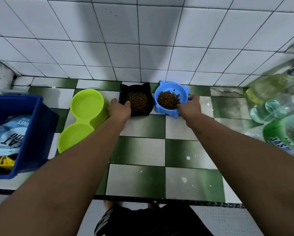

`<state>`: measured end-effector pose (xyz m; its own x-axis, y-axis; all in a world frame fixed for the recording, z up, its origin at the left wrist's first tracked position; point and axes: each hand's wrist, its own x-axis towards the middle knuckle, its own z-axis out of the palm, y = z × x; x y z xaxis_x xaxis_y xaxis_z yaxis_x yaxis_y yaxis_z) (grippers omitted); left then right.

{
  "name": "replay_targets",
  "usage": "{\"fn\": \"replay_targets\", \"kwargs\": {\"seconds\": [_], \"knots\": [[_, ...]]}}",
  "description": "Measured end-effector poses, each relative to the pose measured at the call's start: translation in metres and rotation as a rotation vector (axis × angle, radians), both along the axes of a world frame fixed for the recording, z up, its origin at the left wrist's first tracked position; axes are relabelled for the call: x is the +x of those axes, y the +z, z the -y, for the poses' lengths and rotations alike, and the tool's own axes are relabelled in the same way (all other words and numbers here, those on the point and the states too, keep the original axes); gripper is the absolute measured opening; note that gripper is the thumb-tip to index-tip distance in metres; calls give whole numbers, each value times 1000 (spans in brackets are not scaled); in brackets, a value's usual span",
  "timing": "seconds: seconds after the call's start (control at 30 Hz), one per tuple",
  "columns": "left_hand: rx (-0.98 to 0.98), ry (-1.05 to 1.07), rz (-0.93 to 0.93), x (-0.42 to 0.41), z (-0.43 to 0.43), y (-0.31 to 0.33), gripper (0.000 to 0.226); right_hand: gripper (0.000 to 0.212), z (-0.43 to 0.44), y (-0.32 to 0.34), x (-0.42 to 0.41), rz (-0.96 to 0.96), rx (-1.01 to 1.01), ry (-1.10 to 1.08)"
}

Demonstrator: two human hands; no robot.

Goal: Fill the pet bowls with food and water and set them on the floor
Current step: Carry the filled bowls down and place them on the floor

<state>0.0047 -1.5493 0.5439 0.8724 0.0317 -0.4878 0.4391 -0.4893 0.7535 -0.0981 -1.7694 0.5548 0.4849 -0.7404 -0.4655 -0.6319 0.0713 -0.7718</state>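
Observation:
Two cat-eared bowls stand side by side at the back of a green-and-white tiled counter [139, 150], against the wall. The black bowl [143, 89] holds brown kibble, and my left hand [119, 109] grips its left rim. The blue bowl [175, 88] also holds kibble, and my right hand [189, 106] grips its right front rim. A lime green double bowl [82, 120] lies to the left of the black one; both its wells look empty of food.
A dark blue crate [38, 133] at the left holds a light blue cat food bag [8, 135]. Several clear and green plastic bottles [279, 113] crowd the right edge. White tiled wall rises behind. The counter's front edge runs near my body.

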Motion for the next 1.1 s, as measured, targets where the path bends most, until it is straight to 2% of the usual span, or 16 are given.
{"fn": "replay_targets", "kwargs": {"seconds": [0.1, 0.2, 0.33, 0.57, 0.83, 1.1], "knots": [[33, -42, -8, 6, -2, -11, 62, 46, 3, 1, -1, 23, 49, -20], [33, 8, 45, 1, 2, 1, 54, 48, 7, 3, -2, 41, 112, -28], [-39, 38, 90, -1, 9, 4, 41, 64, 9, 1, -7, 70, 192, 16], [-105, -8, 129, -11, 3, 7, 48, 68, 23, 1, -13, 92, 148, 47], [-134, 22, 195, -32, -36, 21, 53, 59, -2, 38, -48, 152, 179, 110], [-265, 123, 219, -97, -124, 82, 49, 61, -72, 100, -85, 252, 130, 211]]}}
